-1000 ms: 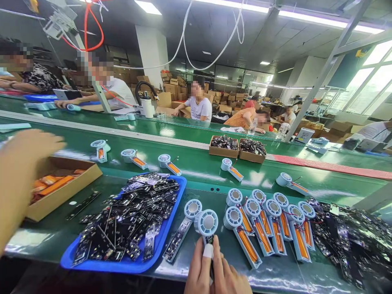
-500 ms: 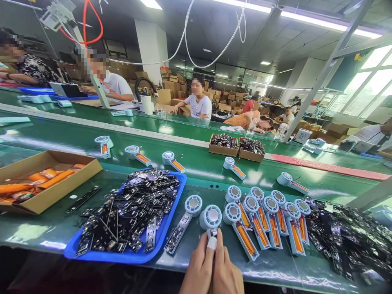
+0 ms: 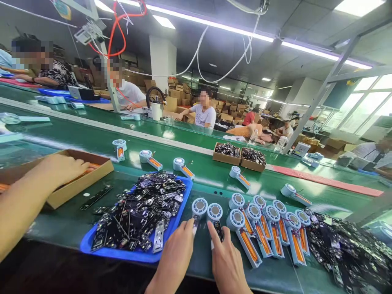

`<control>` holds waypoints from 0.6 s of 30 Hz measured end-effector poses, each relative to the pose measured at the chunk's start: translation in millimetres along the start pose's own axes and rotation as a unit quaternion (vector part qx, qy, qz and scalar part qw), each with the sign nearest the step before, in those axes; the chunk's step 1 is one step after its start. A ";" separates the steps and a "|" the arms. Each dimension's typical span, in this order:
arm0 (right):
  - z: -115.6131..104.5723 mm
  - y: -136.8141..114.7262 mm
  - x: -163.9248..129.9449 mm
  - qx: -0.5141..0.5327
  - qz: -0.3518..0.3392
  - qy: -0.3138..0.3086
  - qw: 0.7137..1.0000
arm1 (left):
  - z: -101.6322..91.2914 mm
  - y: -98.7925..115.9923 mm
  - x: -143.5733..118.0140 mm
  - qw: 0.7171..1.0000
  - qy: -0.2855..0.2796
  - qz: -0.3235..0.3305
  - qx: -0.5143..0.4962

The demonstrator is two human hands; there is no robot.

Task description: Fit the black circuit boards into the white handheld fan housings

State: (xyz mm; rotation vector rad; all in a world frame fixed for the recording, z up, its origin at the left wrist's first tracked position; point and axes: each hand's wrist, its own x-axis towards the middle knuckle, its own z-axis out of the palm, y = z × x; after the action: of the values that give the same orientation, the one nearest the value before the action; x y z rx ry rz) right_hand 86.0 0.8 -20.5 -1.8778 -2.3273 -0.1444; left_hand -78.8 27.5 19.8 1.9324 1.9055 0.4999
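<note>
Two light-blue handheld fans lie side by side in front of me, a left fan [image 3: 199, 206] and a right fan [image 3: 214, 211], each with a dark circuit board at its handle. My left hand [image 3: 177, 251] is closed around the left fan's handle, which its fingers partly hide. On the right fan, the fingers of my right hand [image 3: 227, 253] grip the handle's sides, with the board [image 3: 218, 230] showing between them. A blue tray [image 3: 134, 256] heaped with circuit boards [image 3: 137, 212] lies to the left of my left hand.
Another person's hand [image 3: 65, 167] reaches into a cardboard box [image 3: 88, 183] holding orange-wrapped pieces. Several fans with orange batteries [image 3: 248, 245] lie to the right, beside a heap of boards [image 3: 352, 249]. More fans [image 3: 183, 168] sit on the green conveyor belt [image 3: 208, 175].
My hands have moved apart from the right fan; my left hand has taken the left fan, now closer to the right one. Another person's arm has entered the cardboard box. The view has shifted.
</note>
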 end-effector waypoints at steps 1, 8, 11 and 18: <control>-7.1 -1.0 4.5 0.008 -0.006 -0.016 1.000 | 1.2 1.6 0.7 1.000 -0.003 0.005 -0.005; -39.3 -15.2 29.1 0.039 0.013 -0.076 0.996 | -3.4 8.7 1.8 0.998 -0.016 0.047 -0.037; -21.1 -34.8 41.2 -0.012 0.087 -0.068 0.994 | 3.1 4.1 5.0 0.994 0.011 0.082 -0.067; 37.4 -38.4 47.5 -0.110 0.110 0.056 0.986 | 56.2 -17.0 6.6 0.919 0.282 0.227 -0.157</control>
State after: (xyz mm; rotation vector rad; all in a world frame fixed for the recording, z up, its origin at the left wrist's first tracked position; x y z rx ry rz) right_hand 36.6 44.6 -48.4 -2.1524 -2.0864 -0.4862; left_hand -65.1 33.1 -37.5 2.1493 1.4986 1.5412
